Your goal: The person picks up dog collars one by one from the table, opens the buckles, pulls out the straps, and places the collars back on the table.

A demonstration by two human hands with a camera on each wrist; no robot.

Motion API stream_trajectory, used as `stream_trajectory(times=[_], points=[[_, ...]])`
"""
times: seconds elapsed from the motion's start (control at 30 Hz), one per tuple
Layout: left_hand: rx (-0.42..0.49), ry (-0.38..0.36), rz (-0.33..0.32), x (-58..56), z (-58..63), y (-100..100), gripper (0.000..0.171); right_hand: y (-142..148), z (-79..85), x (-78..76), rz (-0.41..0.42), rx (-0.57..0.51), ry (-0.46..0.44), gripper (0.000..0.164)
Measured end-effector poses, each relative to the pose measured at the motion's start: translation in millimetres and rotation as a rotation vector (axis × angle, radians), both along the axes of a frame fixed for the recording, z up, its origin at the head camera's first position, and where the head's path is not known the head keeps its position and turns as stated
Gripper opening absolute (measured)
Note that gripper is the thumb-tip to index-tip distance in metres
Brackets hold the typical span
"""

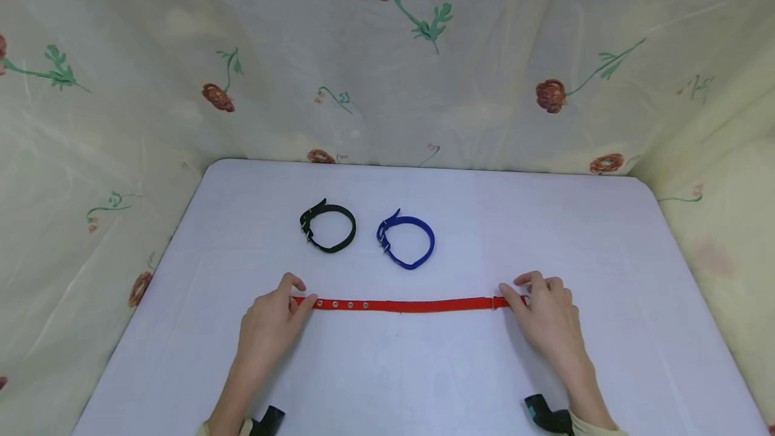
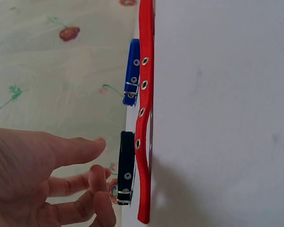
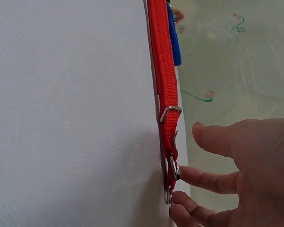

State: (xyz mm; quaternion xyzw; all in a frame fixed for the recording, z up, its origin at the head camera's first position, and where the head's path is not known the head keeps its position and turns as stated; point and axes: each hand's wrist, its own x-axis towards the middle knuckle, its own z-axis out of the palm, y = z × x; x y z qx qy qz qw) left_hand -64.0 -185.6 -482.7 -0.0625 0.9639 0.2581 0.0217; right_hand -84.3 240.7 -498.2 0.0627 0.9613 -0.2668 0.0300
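Note:
A red collar [image 1: 418,305] lies stretched straight across the white table, its eyelet holes toward the left and its metal buckle [image 3: 174,166] at the right end. My left hand [image 1: 270,320] is over the eyelet end; the left wrist view shows its thumb and fingers apart, with nothing between them. At the buckle end is my right hand [image 1: 551,318], fingertips right by the metal fittings and thumb held away from the strap. Beyond the red strap lie a black collar [image 1: 348,237] and a blue collar [image 1: 426,258], each buckled into a loop.
The white table [image 1: 460,369] is bordered at the back and sides by hanging flowered cloth [image 1: 484,86]. Dark wrist-worn devices [image 1: 547,414] show near both sleeves at the bottom edge of the head view.

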Motion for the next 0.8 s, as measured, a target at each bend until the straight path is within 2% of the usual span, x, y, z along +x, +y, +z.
stream_trajectory(times=[0.17,0.53,0.8], points=[[0.007,0.049,-0.035,-2.5,-0.7,10.8,0.023,0.8,5.0,0.8,0.052,-0.048,-0.015,0.043],[-0.023,0.039,-0.101,-5.0,-9.4,18.5,0.024,2.6,6.2,1.3,0.183,-0.036,0.035,0.021],[-0.058,0.039,-0.155,-5.1,-11.6,18.7,0.008,0.0,4.0,0.6,0.165,0.001,0.025,0.013]])
